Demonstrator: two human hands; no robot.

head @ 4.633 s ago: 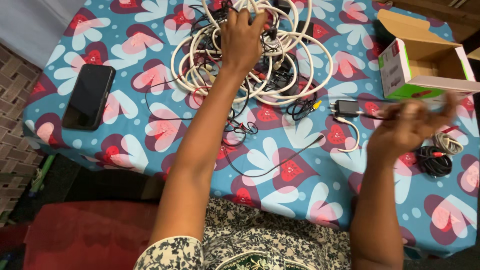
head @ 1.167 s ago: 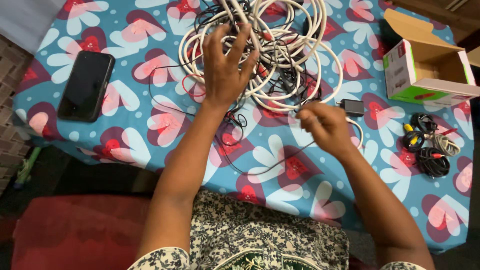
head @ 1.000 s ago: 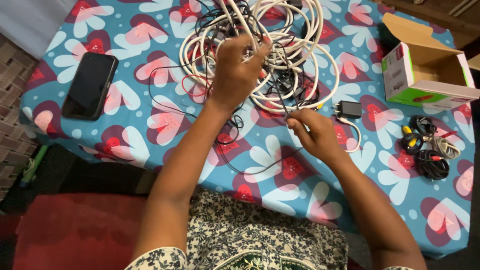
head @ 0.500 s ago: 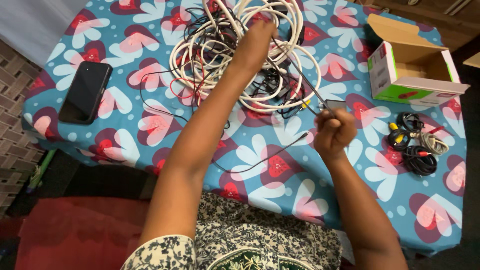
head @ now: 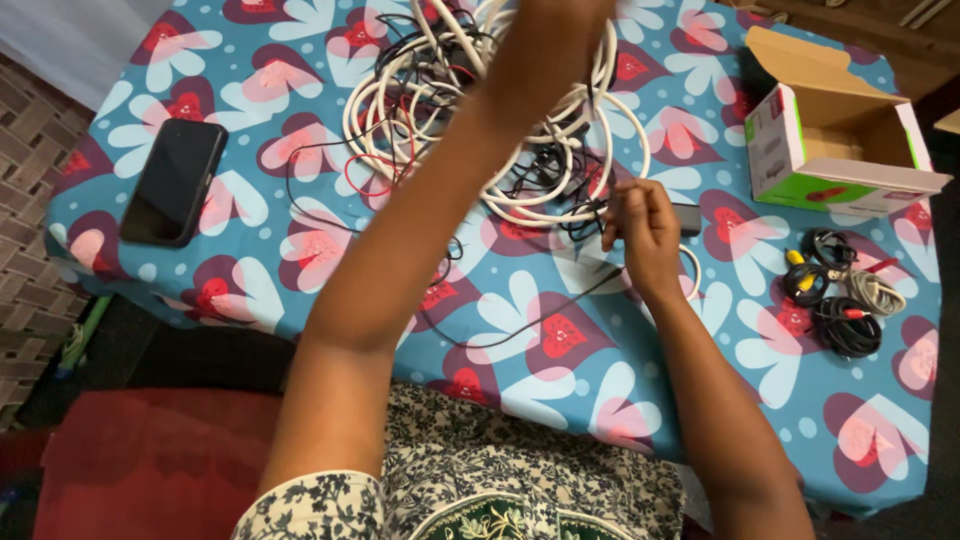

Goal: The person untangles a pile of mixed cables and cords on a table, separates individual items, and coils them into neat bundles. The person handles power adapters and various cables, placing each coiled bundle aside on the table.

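A tangle of thick white and thin black and red cables lies at the far middle of the table with the blue flowered cloth. My left hand is raised over the tangle at the top edge, its fingers partly cut off, with white loops rising to it. My right hand is at the near right edge of the tangle, fingers pinched on a thin black cable that trails toward me across the cloth. A black charger plug lies right behind that hand.
A black phone lies face up at the left. An open green and white cardboard box stands at the far right. Several small coiled cables lie near it. A red seat is below the table's near left edge.
My left hand has lifted higher with the white loops, reaching the top edge. My right hand has moved from a raised fist down to the tangle's edge by the charger.
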